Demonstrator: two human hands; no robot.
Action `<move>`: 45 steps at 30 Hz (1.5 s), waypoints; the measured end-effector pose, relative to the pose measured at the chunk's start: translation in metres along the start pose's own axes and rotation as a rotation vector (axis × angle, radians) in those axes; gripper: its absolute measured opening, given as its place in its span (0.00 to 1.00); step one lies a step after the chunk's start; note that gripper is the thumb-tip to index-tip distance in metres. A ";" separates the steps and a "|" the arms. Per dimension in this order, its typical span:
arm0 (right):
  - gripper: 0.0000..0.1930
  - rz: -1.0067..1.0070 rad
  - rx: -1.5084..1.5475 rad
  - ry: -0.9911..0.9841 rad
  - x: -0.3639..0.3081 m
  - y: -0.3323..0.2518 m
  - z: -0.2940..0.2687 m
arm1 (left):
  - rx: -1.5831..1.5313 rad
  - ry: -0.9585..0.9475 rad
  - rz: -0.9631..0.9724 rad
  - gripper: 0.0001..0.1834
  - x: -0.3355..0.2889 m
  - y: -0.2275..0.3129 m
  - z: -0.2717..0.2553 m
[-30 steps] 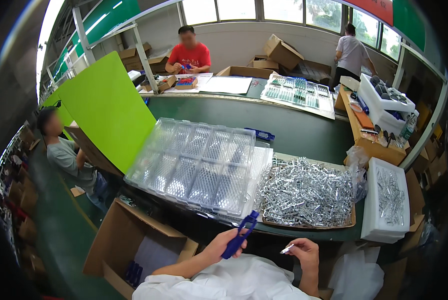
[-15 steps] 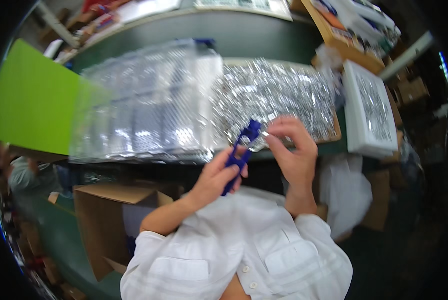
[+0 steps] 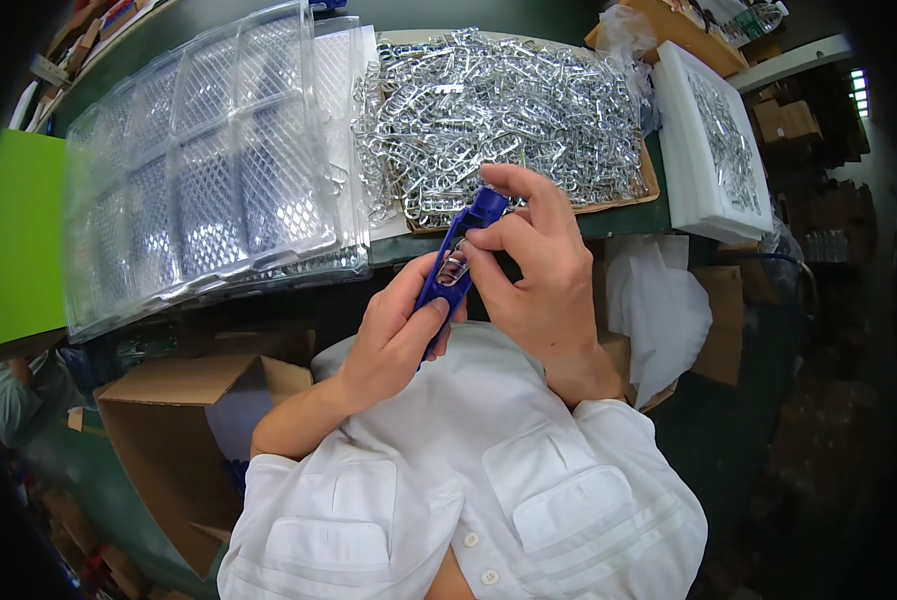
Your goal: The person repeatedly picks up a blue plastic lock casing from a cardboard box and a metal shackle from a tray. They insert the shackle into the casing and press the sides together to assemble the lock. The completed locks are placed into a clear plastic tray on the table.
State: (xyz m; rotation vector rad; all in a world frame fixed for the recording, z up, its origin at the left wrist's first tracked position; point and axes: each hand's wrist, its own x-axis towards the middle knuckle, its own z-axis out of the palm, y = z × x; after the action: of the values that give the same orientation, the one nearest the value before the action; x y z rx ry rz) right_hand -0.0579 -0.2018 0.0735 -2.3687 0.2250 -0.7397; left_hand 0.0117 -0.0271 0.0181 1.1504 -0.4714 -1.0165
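Observation:
My left hand [image 3: 393,325] is wrapped round a long dark-blue plastic part [image 3: 484,208], which is tilted with its far end up and to the right. A small shiny metal clip [image 3: 453,268] sits in the opening midway along that part. Thumb and forefinger of my right hand [image 3: 543,275] pinch at the clip's upper end, while its other fingers curl beside the blue part's far end. Beyond both hands lies a heap of similar metal clips [image 3: 518,110] in a shallow cardboard tray [image 3: 651,170].
Clear plastic trays with compartments [image 3: 203,150] are stacked at the left, beside a bright green panel [image 3: 18,230]. A white foam box [image 3: 693,150] holding more metal pieces stands at the right. Below the bench are an open cardboard box [image 3: 158,430] and white foam wrap [image 3: 648,310].
My right hand has moved left onto the blue part, bringing the metal clip into its opening. The left hand keeps its hold. The view has shifted, so the bench sits higher.

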 end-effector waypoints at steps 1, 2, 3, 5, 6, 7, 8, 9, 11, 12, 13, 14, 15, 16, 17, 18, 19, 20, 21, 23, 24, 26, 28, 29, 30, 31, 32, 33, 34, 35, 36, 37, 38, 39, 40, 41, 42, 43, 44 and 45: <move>0.08 -0.004 -0.017 -0.012 -0.001 0.000 0.001 | -0.002 -0.005 -0.008 0.23 0.000 -0.001 0.000; 0.08 -0.008 -0.034 -0.024 -0.002 0.001 0.002 | -0.004 -0.010 -0.016 0.23 0.001 -0.001 0.000; 0.08 -0.012 -0.051 -0.038 -0.003 0.003 0.003 | -0.006 -0.015 -0.025 0.23 0.001 -0.002 0.000; 0.10 -0.050 -0.068 -0.033 -0.004 0.009 0.007 | 0.003 0.001 -0.026 0.22 0.001 -0.005 -0.003; 0.11 -0.068 -0.078 -0.030 -0.004 0.011 0.008 | 0.007 0.009 -0.027 0.21 0.001 -0.006 -0.004; 0.12 -0.001 -0.027 0.049 -0.003 0.009 0.011 | 0.028 0.012 -0.010 0.21 0.002 -0.006 -0.005; 0.13 0.065 0.023 0.127 -0.002 0.002 0.013 | 0.050 0.015 0.009 0.20 0.002 -0.006 -0.006; 0.15 0.132 0.073 0.122 -0.004 -0.001 0.012 | 0.072 0.019 0.028 0.19 0.002 -0.006 -0.007; 0.17 0.261 0.172 0.127 -0.001 -0.007 0.011 | 0.117 0.008 0.109 0.18 0.003 -0.004 -0.008; 0.17 0.339 0.287 0.015 -0.005 0.002 0.010 | 0.139 0.004 0.151 0.18 0.004 -0.004 -0.007; 0.18 0.405 0.416 -0.099 -0.009 0.013 0.013 | 0.128 0.019 0.112 0.15 0.005 -0.003 -0.006; 0.18 0.392 0.426 -0.110 -0.012 0.023 0.017 | 0.106 0.022 0.078 0.13 0.010 -0.006 -0.006; 0.17 0.448 0.436 -0.140 -0.014 0.025 0.020 | 0.096 0.052 0.047 0.11 0.011 -0.005 -0.006; 0.16 0.483 0.520 -0.103 -0.018 0.027 0.027 | 0.165 0.063 0.009 0.10 0.011 0.004 -0.005; 0.14 0.446 0.538 -0.118 -0.020 0.031 0.030 | 0.229 0.081 -0.027 0.10 0.011 0.011 -0.002; 0.14 0.402 0.455 -0.127 -0.018 0.024 0.030 | 0.222 0.097 -0.002 0.11 0.012 0.004 -0.003; 0.14 0.371 0.426 -0.124 -0.019 0.023 0.034 | 0.221 0.120 0.021 0.12 0.012 -0.006 -0.007; 0.13 0.335 0.367 -0.075 -0.023 0.025 0.038 | 0.206 0.121 0.004 0.13 0.013 -0.008 -0.008; 0.13 0.336 0.369 -0.078 -0.021 0.023 0.041 | 0.189 0.122 -0.014 0.13 0.013 -0.008 -0.011; 0.12 0.347 0.349 -0.085 -0.018 0.018 0.041 | 0.182 0.112 -0.037 0.14 0.014 -0.011 -0.012; 0.12 0.334 0.263 -0.088 -0.020 0.021 0.043 | 0.202 0.110 -0.042 0.14 0.013 -0.011 -0.012; 0.12 0.319 0.261 -0.084 -0.018 0.025 0.047 | 0.245 0.119 -0.047 0.16 0.015 -0.013 -0.013; 0.12 0.306 0.274 -0.062 -0.019 0.030 0.053 | 0.229 0.145 -0.058 0.16 0.018 -0.016 -0.012; 0.12 0.317 0.294 -0.064 -0.017 0.031 0.054 | 0.222 0.153 -0.063 0.16 0.020 -0.015 -0.013; 0.12 0.330 0.315 -0.065 -0.015 0.031 0.055 | 0.207 0.128 -0.077 0.15 0.020 -0.011 -0.017; 0.12 0.356 0.318 -0.069 -0.016 0.035 0.052 | 0.176 0.084 -0.088 0.14 0.022 -0.012 -0.017; 0.13 0.365 0.357 -0.079 -0.017 0.040 0.051 | 0.148 0.040 -0.101 0.14 0.024 -0.011 -0.018; 0.13 0.385 0.468 -0.070 -0.012 0.040 0.051 | 0.122 -0.004 -0.117 0.13 0.024 -0.007 -0.020; 0.13 0.428 0.556 -0.050 -0.007 0.040 0.046 | 0.110 -0.118 -0.120 0.15 0.024 -0.001 -0.022; 0.12 0.495 0.614 -0.026 -0.008 0.040 0.038 | -0.031 -0.185 -0.113 0.20 0.018 0.010 -0.029; 0.13 0.521 0.693 -0.087 -0.004 0.039 0.031 | -0.168 -0.203 -0.167 0.28 0.014 0.015 -0.035; 0.14 0.555 0.774 -0.152 -0.001 0.037 0.025 | -0.157 -0.154 -0.162 0.31 0.007 0.015 -0.035; 0.17 0.523 0.910 -0.251 -0.001 0.035 0.013 | -0.107 -0.169 -0.100 0.29 0.003 0.016 -0.036; 0.20 0.471 1.067 -0.350 0.001 0.032 0.002 | 0.059 -0.076 -0.001 0.24 -0.006 0.021 -0.031; 0.23 0.344 1.044 -0.368 0.000 0.032 -0.005 | 0.461 -0.027 0.277 0.25 -0.006 0.029 -0.028; 0.26 0.200 1.022 -0.389 0.001 0.031 -0.009 | 0.743 0.079 0.535 0.29 -0.008 0.034 -0.026; 0.30 0.126 0.892 -0.366 -0.002 0.033 -0.013 | 0.804 0.117 0.588 0.31 -0.011 0.034 -0.024; 0.31 0.067 0.825 -0.387 -0.002 0.035 -0.016 | 0.877 0.167 0.644 0.33 -0.017 0.036 -0.024; 0.31 0.008 0.756 -0.410 -0.001 0.037 -0.020 | 0.890 0.168 0.655 0.34 -0.020 0.038 -0.026; 0.32 -0.051 0.688 -0.437 -0.001 0.038 -0.024 | 0.903 0.171 0.667 0.36 -0.023 0.039 -0.027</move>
State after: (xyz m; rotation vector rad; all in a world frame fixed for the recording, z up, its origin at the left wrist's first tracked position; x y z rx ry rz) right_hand -0.0708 -0.2440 0.0644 -1.8086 -0.2445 -0.2390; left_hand 0.0371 0.0091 0.0467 1.6780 -1.1456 -0.0776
